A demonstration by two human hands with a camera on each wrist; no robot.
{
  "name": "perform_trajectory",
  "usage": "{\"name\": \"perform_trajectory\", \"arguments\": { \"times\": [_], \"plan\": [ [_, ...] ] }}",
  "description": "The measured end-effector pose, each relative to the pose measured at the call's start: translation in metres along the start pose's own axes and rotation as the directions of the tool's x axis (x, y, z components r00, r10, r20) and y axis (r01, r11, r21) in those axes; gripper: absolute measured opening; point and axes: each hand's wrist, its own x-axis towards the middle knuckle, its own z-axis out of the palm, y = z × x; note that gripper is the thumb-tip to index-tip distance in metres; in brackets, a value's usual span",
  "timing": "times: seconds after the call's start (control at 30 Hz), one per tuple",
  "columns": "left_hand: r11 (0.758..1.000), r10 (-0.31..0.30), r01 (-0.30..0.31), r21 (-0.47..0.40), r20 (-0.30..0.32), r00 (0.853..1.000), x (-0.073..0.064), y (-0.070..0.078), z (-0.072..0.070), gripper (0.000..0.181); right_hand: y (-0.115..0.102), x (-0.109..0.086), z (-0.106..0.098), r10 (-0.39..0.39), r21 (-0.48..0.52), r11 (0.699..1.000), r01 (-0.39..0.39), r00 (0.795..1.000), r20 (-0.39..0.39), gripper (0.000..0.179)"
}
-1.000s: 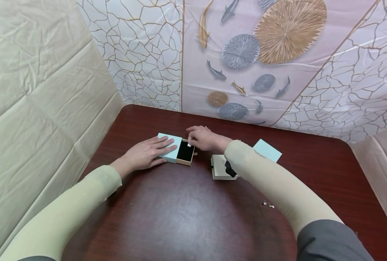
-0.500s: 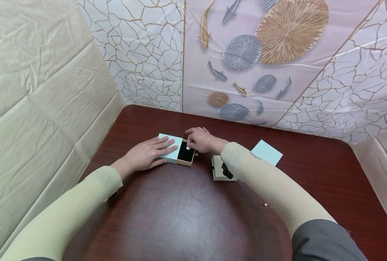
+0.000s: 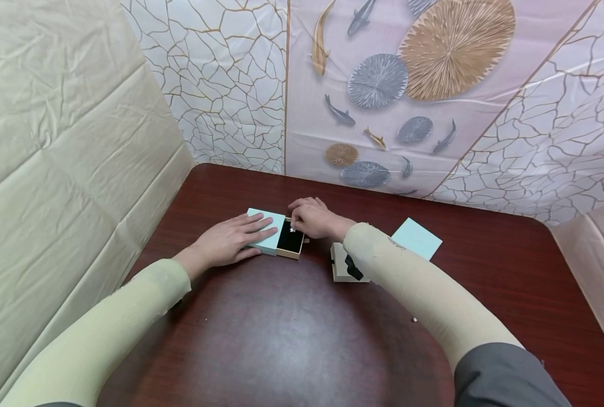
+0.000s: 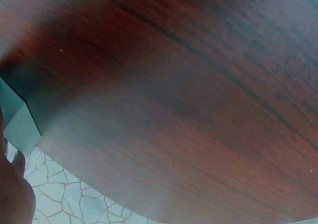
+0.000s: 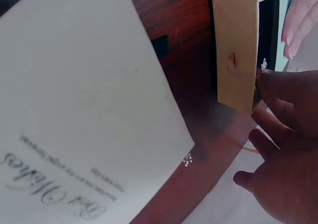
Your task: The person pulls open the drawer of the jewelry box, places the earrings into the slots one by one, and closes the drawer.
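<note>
A pale blue box sleeve [image 3: 265, 226] lies on the table, its drawer [image 3: 290, 239] with a black lining pulled partly out to the right. My left hand [image 3: 229, 238] rests flat on the sleeve with fingers spread. At the far side of the drawer my right hand [image 3: 313, 219] pinches a small silvery-white earring [image 5: 264, 63] against the black lining. Thumb and fingertip meet at it in the right wrist view, and its back is hidden. The drawer's tan front [image 5: 236, 50] carries a ribbon tab [image 5: 232, 65]. The left wrist view shows mostly table.
A cream box [image 3: 344, 265] with printed lettering sits under my right forearm. Behind it lies a pale blue square [image 3: 418, 238]. A tiny pinkish-white piece [image 3: 414, 320] is on the table beside my right sleeve. A patterned cloth [image 3: 220, 85] hangs behind the table.
My right hand has lowered slightly left and toward me, bringing the earring onto the black lining. My right forearm now covers part of the small pieces on the table. The left hand stays put.
</note>
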Motion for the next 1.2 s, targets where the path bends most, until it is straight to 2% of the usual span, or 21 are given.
{"name": "perform_trajectory", "arguments": {
  "times": [0.2, 0.7, 0.93, 1.2],
  "plan": [
    [1.0, 0.002, -0.002, -0.002, -0.007, 1.0, 0.0, 0.0, 0.0, 0.06, 0.0, 0.001, 0.002, -0.008, 0.015, 1.0, 0.008, 1.0, -0.012, 0.025],
    [1.0, 0.004, -0.004, -0.012, -0.011, 1.0, 0.0, -0.002, 0.003, 0.06, -0.002, -0.001, 0.004, -0.012, 0.024, 1.0, 0.012, 1.0, 0.018, 0.024],
    [1.0, 0.0, -0.001, -0.017, -0.014, 1.0, -0.001, -0.002, 0.002, 0.059, -0.004, 0.001, 0.008, -0.006, -0.051, 0.999, 0.003, 0.999, -0.045, 0.02],
    [1.0, 0.003, -0.003, -0.007, -0.016, 1.0, -0.001, -0.001, 0.002, 0.06, -0.006, -0.001, 0.012, -0.073, -0.179, 0.983, 0.048, 0.988, -0.138, 0.013]
  ]
}}
